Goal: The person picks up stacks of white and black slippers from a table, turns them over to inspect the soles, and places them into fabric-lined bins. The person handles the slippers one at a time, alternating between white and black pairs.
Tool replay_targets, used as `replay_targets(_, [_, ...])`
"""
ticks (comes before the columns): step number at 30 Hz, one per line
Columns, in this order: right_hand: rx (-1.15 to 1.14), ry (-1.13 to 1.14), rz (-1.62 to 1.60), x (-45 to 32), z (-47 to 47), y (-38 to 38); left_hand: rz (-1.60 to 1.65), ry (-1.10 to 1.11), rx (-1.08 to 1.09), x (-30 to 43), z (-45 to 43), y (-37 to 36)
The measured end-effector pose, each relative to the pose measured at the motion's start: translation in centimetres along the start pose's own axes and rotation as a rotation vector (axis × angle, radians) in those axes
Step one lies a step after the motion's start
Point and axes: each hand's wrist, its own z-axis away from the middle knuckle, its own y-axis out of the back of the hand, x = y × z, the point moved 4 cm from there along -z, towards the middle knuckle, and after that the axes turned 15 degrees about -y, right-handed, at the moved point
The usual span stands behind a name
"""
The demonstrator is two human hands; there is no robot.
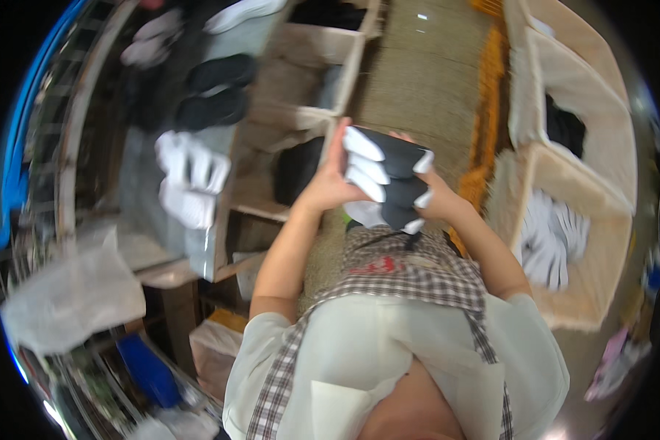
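Note:
Between my hands, in front of my waist, is a stack of black-and-white items (pixel 399 179), each dark in the middle with white ends; they look like folded gloves or socks. My left hand (pixel 338 176) grips the stack's left side, fingers along its edge. On the right side, my right hand (pixel 437 192) holds it too, its fingertips showing behind the top edge. To the left, folded white gloves (pixel 190 179) lie on a grey bench top (pixel 201 250), with dark folded items (pixel 214 93) beyond them. White gloves (pixel 553 236) also lie in a light-coloured bin at right.
Cloth-lined compartments (pixel 313 113) holding dark items run beside the bench. Light bins (pixel 577 313) stand at the right, next to an orange plastic edge (pixel 484 121). A translucent plastic bag (pixel 77 297) and a blue object (pixel 148 371) are at lower left.

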Motion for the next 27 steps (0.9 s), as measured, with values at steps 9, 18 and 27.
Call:
replay_targets(9, [-0.228,0.200,-0.244,-6.6,-4.6,-5.7,0.319,0.082,0.747,8.4,12.5,13.2])
replay_targets(18, [-0.429,-0.081,-0.106,-0.2,-2.5,-8.2,-0.279,0.293,0.885,16.7,19.3,28.8])
replay_targets(27, [-0.305,-0.307,-0.049,3.1,-0.6,-7.5,-0.988,0.412,0.205,15.9,11.9,31.5])
